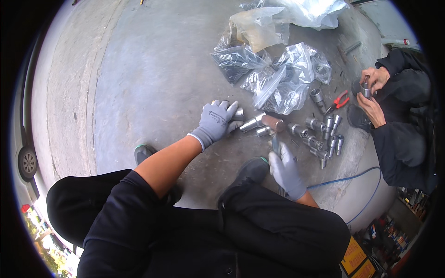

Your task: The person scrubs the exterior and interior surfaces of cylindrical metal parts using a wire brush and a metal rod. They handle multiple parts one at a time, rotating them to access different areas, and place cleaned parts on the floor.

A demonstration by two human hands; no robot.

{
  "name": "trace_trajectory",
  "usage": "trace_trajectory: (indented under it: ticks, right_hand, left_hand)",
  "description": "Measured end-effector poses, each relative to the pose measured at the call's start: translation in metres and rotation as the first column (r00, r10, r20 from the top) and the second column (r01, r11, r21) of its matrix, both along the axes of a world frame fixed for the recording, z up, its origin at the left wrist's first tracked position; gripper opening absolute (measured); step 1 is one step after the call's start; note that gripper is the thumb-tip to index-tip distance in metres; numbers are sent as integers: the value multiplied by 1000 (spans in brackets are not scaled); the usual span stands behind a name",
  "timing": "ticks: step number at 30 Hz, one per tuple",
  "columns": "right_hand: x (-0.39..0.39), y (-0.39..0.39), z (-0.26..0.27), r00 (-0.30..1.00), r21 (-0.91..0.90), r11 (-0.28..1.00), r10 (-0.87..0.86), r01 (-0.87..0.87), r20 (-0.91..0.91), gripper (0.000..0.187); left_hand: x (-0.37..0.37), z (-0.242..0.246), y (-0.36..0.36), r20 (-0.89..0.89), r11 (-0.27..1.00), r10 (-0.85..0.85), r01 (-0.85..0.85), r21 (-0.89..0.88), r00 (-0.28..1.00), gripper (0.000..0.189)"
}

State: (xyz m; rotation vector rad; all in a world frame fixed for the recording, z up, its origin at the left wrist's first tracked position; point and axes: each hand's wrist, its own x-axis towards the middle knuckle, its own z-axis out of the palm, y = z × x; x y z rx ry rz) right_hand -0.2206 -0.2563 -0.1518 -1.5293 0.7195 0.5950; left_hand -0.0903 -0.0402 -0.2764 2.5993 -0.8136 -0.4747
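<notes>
My left hand (219, 120), in a grey work glove, grips a shiny metal cylindrical part (238, 114) low against the concrete floor. Most of that part is hidden under the fingers. In my right hand (286, 170), gloved alike, is the handle of a hammer (273, 123) with a copper-coloured head, slightly blurred. The head is just right of a stepped metal cylinder (252, 122) lying on the floor. A shorter metal cylinder (263, 131) lies below it. More cylindrical metal fittings (314, 142) are grouped to the right, some standing and some lying.
Clear plastic bags of small metal parts (278, 83) lie beyond my hands. Red-handled pliers (340, 100) rest near a larger metal cylinder (317, 97). At right, a co-worker's hands (372, 90) hold a metal cylinder (365, 91). A blue hose (347, 178) curves along the floor.
</notes>
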Motion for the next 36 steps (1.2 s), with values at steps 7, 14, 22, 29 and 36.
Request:
trace_trajectory:
  ticks: [7,14,22,29,36]
  right_hand:
    - [4,16,11,988,31,988,149,-150,31,30]
    - [21,12,21,984,12,987,159,-160,81,34]
    - [15,8,8,970,85,988,106,-127,218,39]
    - [14,9,9,951,245,961,50,-129,304,35]
    - [17,6,2,989,-10,993,116,-115,88,37]
  left_hand:
    - [-2,-2,-5,-64,996,83,-85,-21,994,64]
    - [-6,-9,-7,-90,992,113,-118,-50,990,65]
    - [-6,-9,-7,-90,992,107,-113,-58,990,64]
    - [-8,-10,-6,-87,993,91,-97,-65,992,65]
    - [-9,-10,-7,-11,991,118,-118,-68,993,64]
